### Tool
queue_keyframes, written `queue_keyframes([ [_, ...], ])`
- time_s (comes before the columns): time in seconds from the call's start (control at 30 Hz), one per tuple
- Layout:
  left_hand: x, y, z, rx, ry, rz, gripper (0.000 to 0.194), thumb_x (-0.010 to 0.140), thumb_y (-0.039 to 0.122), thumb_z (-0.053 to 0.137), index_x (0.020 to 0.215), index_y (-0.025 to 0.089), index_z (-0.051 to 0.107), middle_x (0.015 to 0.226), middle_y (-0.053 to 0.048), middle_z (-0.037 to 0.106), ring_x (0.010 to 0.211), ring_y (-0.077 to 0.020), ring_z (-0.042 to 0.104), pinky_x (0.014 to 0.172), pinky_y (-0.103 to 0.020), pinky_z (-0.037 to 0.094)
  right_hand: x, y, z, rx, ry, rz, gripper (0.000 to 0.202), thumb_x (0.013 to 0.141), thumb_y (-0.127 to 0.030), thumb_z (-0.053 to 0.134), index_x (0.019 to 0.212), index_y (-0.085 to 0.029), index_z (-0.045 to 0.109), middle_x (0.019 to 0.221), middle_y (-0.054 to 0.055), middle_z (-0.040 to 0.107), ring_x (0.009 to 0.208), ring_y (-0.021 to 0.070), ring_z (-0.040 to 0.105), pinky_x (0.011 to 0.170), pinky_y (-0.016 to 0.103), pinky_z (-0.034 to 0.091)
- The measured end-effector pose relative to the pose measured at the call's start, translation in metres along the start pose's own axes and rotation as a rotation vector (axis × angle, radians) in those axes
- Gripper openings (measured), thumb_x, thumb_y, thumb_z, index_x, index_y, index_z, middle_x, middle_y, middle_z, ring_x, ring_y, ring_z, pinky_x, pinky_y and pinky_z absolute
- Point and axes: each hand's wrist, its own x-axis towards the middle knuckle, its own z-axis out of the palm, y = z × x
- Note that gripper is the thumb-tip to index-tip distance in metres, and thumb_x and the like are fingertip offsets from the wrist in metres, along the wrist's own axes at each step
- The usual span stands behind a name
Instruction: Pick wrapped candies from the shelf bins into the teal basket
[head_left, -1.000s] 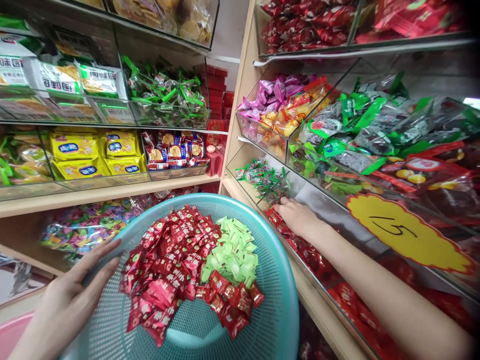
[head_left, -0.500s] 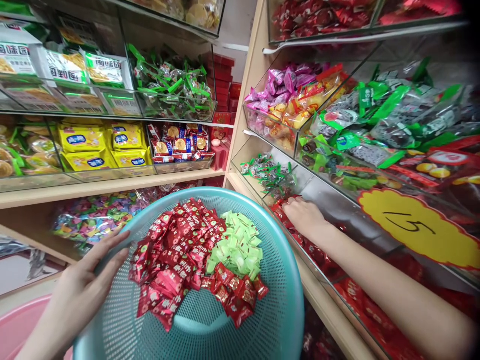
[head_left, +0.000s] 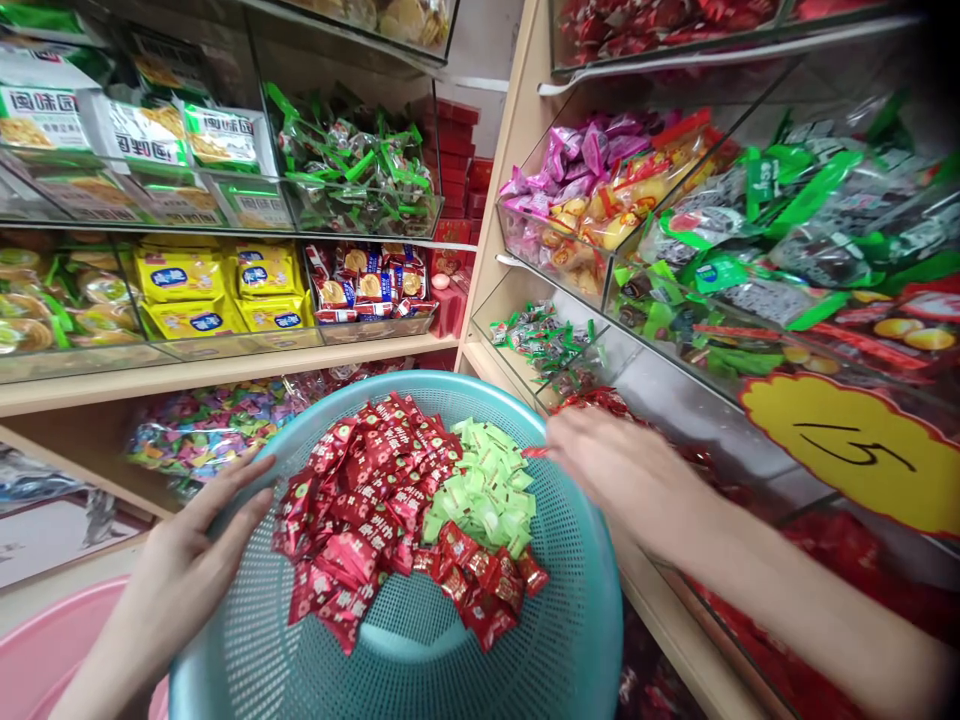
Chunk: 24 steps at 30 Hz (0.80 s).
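A round teal mesh plastic basket [head_left: 577,620] holds larger dark-red wrapped candies [head_left: 360,500], light-green wrapped candies [head_left: 484,485] and a small pile of smaller red wrapped candies [head_left: 487,580]. At the basket's left rim is my left hand [head_left: 202,545], gripping it with thumb and fingers along the edge. My right hand [head_left: 600,465], slightly blurred, is closed over the right rim. A bit of red wrapper pokes out from its fingertips; how many candies it holds is hidden. Just behind it lies an open bin of red wrapped candies [head_left: 596,402].
Clear-walled candy bins fill the shelves left and right, including yellow packets [head_left: 184,295] and green-and-clear packs [head_left: 787,240]. A yellow price tag [head_left: 847,450] reading 15 hangs at right. A pink basin [head_left: 60,640] stands lower left; a wooden shelf post [head_left: 499,180] rises behind.
My right hand has come out of the red candy bin and moved left and down to the basket's rim, red wrapper at its fingertips. My left hand stays on the rim.
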Motion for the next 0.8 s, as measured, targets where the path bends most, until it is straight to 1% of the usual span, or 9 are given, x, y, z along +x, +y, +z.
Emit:
queue_keyframes([
  [0.1, 0.0, 0.002, -0.001, 0.016, 0.004, 0.016, 0.056, 0.068, 0.059, 0.044, 0.11, 0.025, 0.059, 0.126, -0.003, 0.054, 0.109, -0.0251, 0.054, 0.085, -0.036, 0.047, 0.006, -0.032, 0.026, 0.4, -0.126, -0.136, 0.015, 0.083, -0.016, 0.041, 0.079, -0.017, 0.055, 0.077, 0.003, 0.061, 0.07, 0.0124, 0.054, 0.061, 0.024, 0.036],
  [0.17, -0.001, 0.003, -0.002, 0.011, 0.0, 0.022, 0.055, 0.069, 0.058, 0.044, 0.11, 0.025, 0.059, 0.125, -0.003, 0.054, 0.102, -0.024, 0.058, 0.077, -0.032, 0.051, 0.012, -0.048, 0.049, 0.568, -0.197, -0.146, 0.013, 0.08, -0.018, 0.045, 0.073, -0.016, 0.056, 0.073, 0.002, 0.061, 0.068, 0.0111, 0.052, 0.058, 0.022, 0.034],
  [0.27, -0.001, 0.003, -0.002, 0.007, -0.003, 0.02, 0.054, 0.068, 0.058, 0.045, 0.109, 0.025, 0.059, 0.124, -0.002, 0.056, 0.098, -0.0233, 0.061, 0.069, -0.028, 0.053, 0.022, -0.064, 0.074, 0.716, -0.294, -0.153, 0.012, 0.076, -0.017, 0.047, 0.071, -0.015, 0.059, 0.069, 0.002, 0.061, 0.063, 0.0094, 0.051, 0.054, 0.021, 0.032],
  [0.4, -0.001, 0.002, -0.001, 0.005, -0.018, 0.026, 0.054, 0.068, 0.058, 0.045, 0.108, 0.024, 0.06, 0.124, -0.002, 0.055, 0.109, -0.0245, 0.053, 0.073, -0.028, 0.052, 0.03, -0.076, 0.087, 0.78, -0.398, -0.135, 0.013, 0.074, -0.016, 0.049, 0.071, -0.013, 0.062, 0.063, 0.001, 0.06, 0.055, 0.0077, 0.049, 0.05, 0.02, 0.03],
  [0.47, -0.001, 0.0, 0.0, 0.007, -0.017, 0.027, 0.055, 0.068, 0.058, 0.044, 0.108, 0.024, 0.06, 0.126, -0.002, 0.054, 0.112, -0.0249, 0.051, 0.081, -0.032, 0.049, 0.032, -0.079, 0.088, 0.744, -0.382, -0.107, 0.012, 0.072, -0.016, 0.05, 0.069, -0.014, 0.062, 0.064, 0.001, 0.06, 0.057, 0.0081, 0.05, 0.05, 0.02, 0.03],
  [0.53, -0.001, -0.002, 0.0, 0.012, -0.018, 0.023, 0.056, 0.068, 0.059, 0.043, 0.109, 0.025, 0.059, 0.126, -0.002, 0.054, 0.114, -0.0252, 0.05, 0.09, -0.036, 0.044, 0.032, -0.08, 0.086, 0.674, -0.307, -0.065, 0.011, 0.072, -0.018, 0.052, 0.069, -0.015, 0.062, 0.065, 0.001, 0.06, 0.059, 0.0091, 0.05, 0.051, 0.021, 0.028],
  [0.63, 0.0, -0.005, 0.002, 0.015, -0.016, 0.003, 0.058, 0.068, 0.061, 0.042, 0.112, 0.026, 0.058, 0.126, -0.004, 0.054, 0.113, -0.0259, 0.05, 0.094, -0.04, 0.039, 0.028, -0.072, 0.071, 0.596, -0.182, -0.015, 0.011, 0.074, -0.025, 0.053, 0.071, -0.017, 0.061, 0.068, 0.001, 0.061, 0.06, 0.01, 0.05, 0.05, 0.022, 0.026],
  [0.7, 0.0, -0.006, 0.002, 0.008, -0.005, -0.008, 0.06, 0.067, 0.062, 0.042, 0.112, 0.026, 0.058, 0.123, -0.004, 0.056, 0.113, -0.0263, 0.05, 0.093, -0.041, 0.04, 0.023, -0.057, 0.054, 0.566, -0.12, -0.004, 0.014, 0.076, -0.028, 0.051, 0.07, -0.018, 0.059, 0.065, 0.0, 0.059, 0.058, 0.0098, 0.048, 0.05, 0.022, 0.024],
  [0.8, 0.0, -0.007, 0.003, 0.002, 0.001, -0.024, 0.061, 0.066, 0.064, 0.042, 0.111, 0.026, 0.058, 0.121, -0.005, 0.058, 0.111, -0.0268, 0.052, 0.088, -0.041, 0.044, 0.02, -0.02, 0.029, 0.493, 0.015, 0.033, 0.023, 0.081, -0.031, 0.044, 0.066, -0.019, 0.057, 0.061, 0.0, 0.058, 0.056, 0.0107, 0.048, 0.052, 0.024, 0.027],
])
